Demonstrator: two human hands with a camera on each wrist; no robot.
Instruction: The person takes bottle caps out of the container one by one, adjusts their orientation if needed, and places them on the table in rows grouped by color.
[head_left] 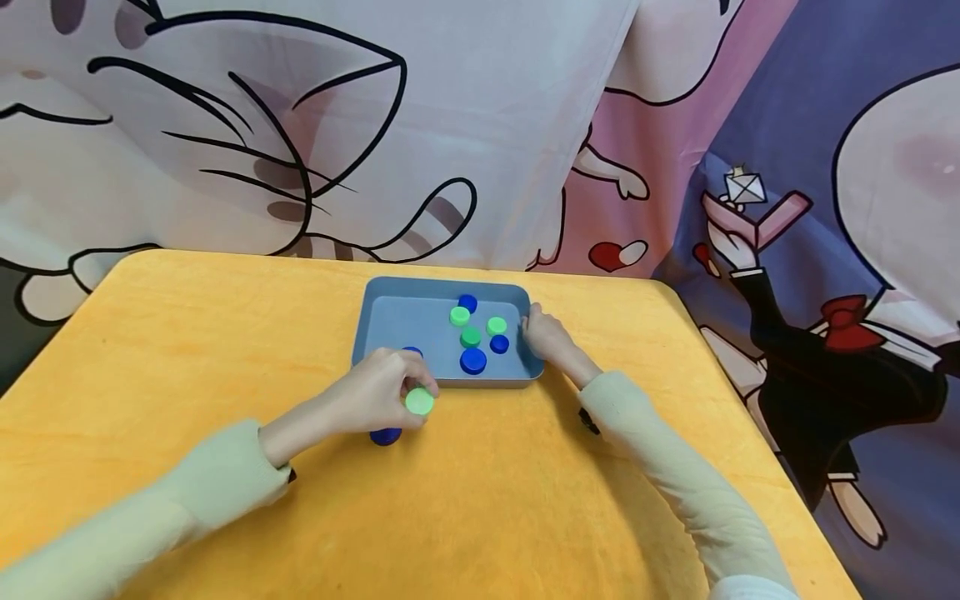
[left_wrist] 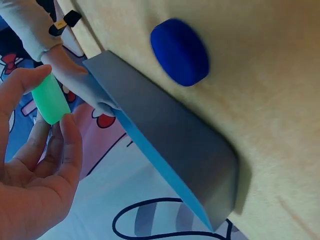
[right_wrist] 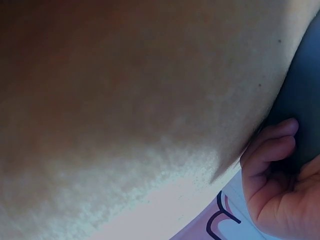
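Note:
My left hand (head_left: 375, 390) pinches a light green round cap (head_left: 419, 402) between thumb and fingers, just in front of the tray's near wall. In the left wrist view the green cap (left_wrist: 51, 100) is held on edge, above the table. A dark blue cap (head_left: 386, 437) lies on the table below the left hand, partly hidden by it. My right hand (head_left: 550, 337) grips the right rim of the blue-grey tray (head_left: 408, 286). In the right wrist view its fingers (right_wrist: 272, 147) curl at the tray's side.
Inside the tray, toward its right side, lie several caps: light green (head_left: 497, 326), darker green (head_left: 470, 337) and blue (head_left: 473, 361). Another blue cap (head_left: 412, 352) is half hidden behind the left hand. A yellow cloth (head_left: 450, 500) covers the table; a cartoon-printed curtain (head_left: 510, 125) hangs behind.

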